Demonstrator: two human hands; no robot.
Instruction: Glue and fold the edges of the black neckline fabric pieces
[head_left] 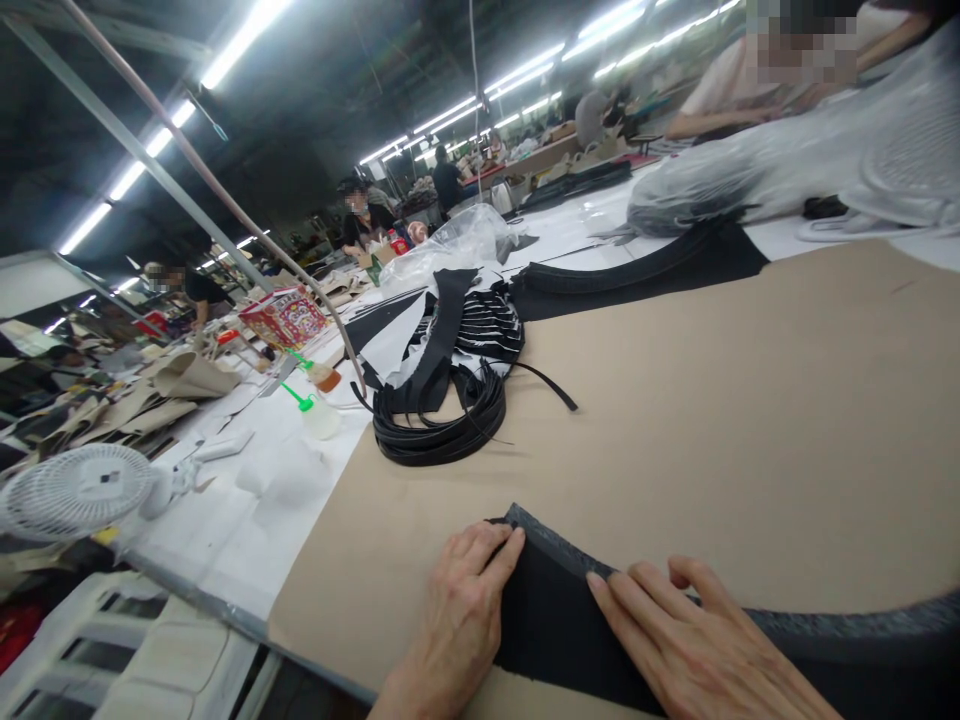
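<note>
A black fabric piece (555, 620) with a grey textured edge lies on a brown paper sheet (712, 420) at the near edge of the table. My left hand (461, 615) rests on its left corner, fingers stretched out flat and pressing the edge. My right hand (694, 645) lies flat on the fabric to the right, fingers spread toward the grey edge. Neither hand grips anything.
A coil of black straps (442, 420) and striped black pieces (484, 325) lie mid-table. Squeeze bottles with green nozzles (319, 410), a white fan (75, 490), clear plastic bags (810, 165) and a colourful box (285, 315) surround them. Other people work at the far tables and at the upper right.
</note>
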